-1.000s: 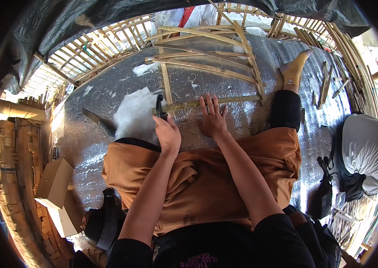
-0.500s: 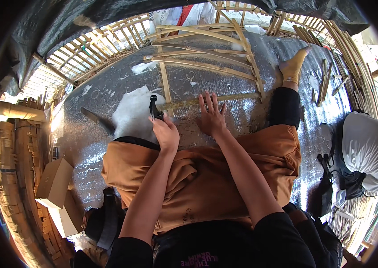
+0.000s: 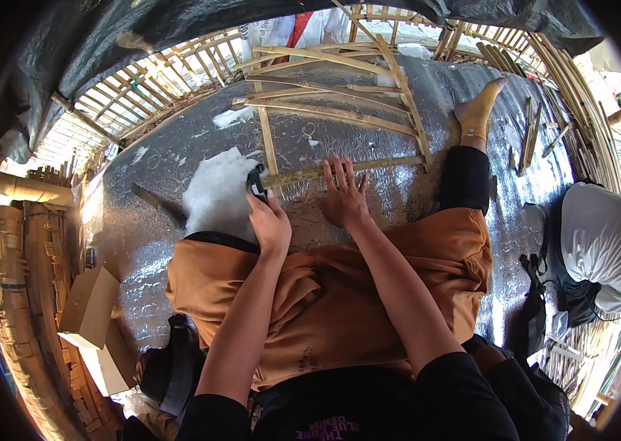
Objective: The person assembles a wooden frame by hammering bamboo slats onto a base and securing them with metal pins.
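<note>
My left hand (image 3: 270,220) is closed around a black hammer (image 3: 255,178), its grip mostly hidden by my fingers. The hammer's head is at the left corner of a bamboo frame, by the end of the nearest bamboo slat (image 3: 387,163); whether they touch I cannot tell. My right hand (image 3: 345,200) lies with fingers spread across the middle of that slat. Two long side strips, the right one (image 3: 407,95) leaning inward, carry several crosswise slats (image 3: 332,109) farther off. Under the hammer's left side is a crumpled white sheet or wadding (image 3: 211,187).
A dark flat blade-like tool (image 3: 157,204) lies left of the white material. Silvery sheeting (image 3: 171,154) covers the floor. Cut bamboo strips (image 3: 532,136) lie right of my outstretched foot (image 3: 478,114). A cardboard box (image 3: 90,309) stands at left, a white cloth bundle (image 3: 604,242) at right.
The hammer head has come down and turned toward the left end of the near slat. My right hand stays spread on the slat. The whole view has shifted slightly.
</note>
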A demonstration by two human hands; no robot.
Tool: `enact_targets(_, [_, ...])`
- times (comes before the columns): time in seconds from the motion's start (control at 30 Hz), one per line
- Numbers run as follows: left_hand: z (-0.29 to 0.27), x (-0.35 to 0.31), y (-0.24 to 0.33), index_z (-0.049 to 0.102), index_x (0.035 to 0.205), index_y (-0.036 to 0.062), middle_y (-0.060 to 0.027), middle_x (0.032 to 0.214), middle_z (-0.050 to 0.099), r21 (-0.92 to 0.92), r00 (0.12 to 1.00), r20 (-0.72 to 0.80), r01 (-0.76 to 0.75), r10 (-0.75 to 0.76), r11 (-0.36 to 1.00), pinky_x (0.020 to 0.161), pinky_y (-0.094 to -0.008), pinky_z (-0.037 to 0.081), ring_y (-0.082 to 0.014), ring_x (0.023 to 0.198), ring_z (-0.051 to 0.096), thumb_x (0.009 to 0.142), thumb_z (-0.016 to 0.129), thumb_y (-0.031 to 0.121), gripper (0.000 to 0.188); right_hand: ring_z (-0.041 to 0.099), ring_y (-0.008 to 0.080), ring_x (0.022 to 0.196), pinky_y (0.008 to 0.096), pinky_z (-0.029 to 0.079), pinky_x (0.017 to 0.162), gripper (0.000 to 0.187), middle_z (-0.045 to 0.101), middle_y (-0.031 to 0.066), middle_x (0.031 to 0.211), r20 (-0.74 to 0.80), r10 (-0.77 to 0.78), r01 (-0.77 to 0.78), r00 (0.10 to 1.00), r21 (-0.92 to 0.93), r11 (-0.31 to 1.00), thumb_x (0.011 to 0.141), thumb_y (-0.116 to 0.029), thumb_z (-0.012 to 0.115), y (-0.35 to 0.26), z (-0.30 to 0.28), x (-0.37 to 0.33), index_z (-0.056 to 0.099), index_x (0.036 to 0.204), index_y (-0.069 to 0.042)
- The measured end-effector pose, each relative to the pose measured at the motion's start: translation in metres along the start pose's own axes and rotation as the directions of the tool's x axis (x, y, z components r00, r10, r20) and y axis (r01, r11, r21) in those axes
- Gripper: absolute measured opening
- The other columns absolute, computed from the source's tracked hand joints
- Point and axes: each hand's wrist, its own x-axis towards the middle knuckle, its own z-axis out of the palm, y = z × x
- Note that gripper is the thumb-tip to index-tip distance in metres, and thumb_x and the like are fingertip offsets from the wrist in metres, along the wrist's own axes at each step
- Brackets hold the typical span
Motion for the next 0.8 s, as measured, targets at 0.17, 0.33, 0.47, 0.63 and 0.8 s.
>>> enact_targets(0.17, [0.014,0.000,-0.030,0.048,0.107,-0.0058,-0.0325,0.083,0.064,0.362,0.996,0.080,-0.054,0.027,0.931,0.066,-0.0590,0.045,-0.0532,0.078,0.063,0.102,0.054,0.017,0.025,0.000,0.0323,0.156,0.0702,0.013,0.119,0.096,0.000,0.0075,0.170,-0.021,-0.016,0.017,1.000,0.042,0.999,0.094,-0.050,0.063,-0.007,-0.003,-0.001,0.003,0.163,-0.018])
enact_targets(0.33, [0.008,0.010,-0.040,0.049,0.107,-0.0057,-0.0350,0.086,0.065,0.093,0.959,-0.145,-0.231,0.243,0.968,0.070,-0.0591,0.049,-0.0545,0.086,0.063,0.102,0.055,0.028,0.034,0.001,0.0331,0.156,0.0686,0.013,0.120,0.094,0.003,0.0086,0.170,-0.025,-0.016,0.016,1.000,0.019,1.000,0.094,-0.053,0.061,-0.008,0.001,-0.005,0.007,0.163,-0.019])
enact_targets(0.47, [0.025,0.006,-0.024,0.050,0.105,-0.0094,-0.0353,0.084,0.065,0.097,0.964,-0.137,-0.216,0.228,0.972,0.066,-0.0604,0.046,-0.0551,0.080,0.062,0.101,0.056,0.022,0.033,0.001,0.0331,0.156,0.0687,0.014,0.119,0.093,0.003,0.0090,0.169,-0.047,0.004,-0.005,0.999,-0.021,1.000,0.095,-0.050,0.061,0.011,0.002,0.002,0.007,0.163,-0.018])
enact_targets(0.63, [0.015,0.002,-0.014,0.049,0.114,-0.0123,-0.0360,0.084,0.065,0.227,0.988,-0.039,-0.138,0.150,0.964,0.066,-0.0598,0.046,-0.0555,0.080,0.062,0.102,0.054,0.020,0.035,0.001,0.0330,0.156,0.0693,0.014,0.119,0.094,0.003,0.0088,0.169,-0.049,-0.013,0.013,0.999,-0.013,1.000,0.094,-0.048,0.064,0.004,0.008,-0.004,0.008,0.163,-0.017])
enact_targets(0.8, [0.007,0.014,-0.015,0.053,0.122,-0.0058,-0.0308,0.083,0.066,-0.095,0.983,-0.091,-0.166,0.157,0.982,0.062,-0.0538,0.049,-0.0512,0.075,0.065,0.103,0.053,0.021,0.033,-0.001,0.0320,0.156,0.0686,0.013,0.120,0.095,0.001,0.0072,0.170,0.000,-0.007,0.007,1.000,-0.017,1.000,0.095,-0.051,0.062,0.001,0.007,-0.003,0.004,0.163,-0.019])
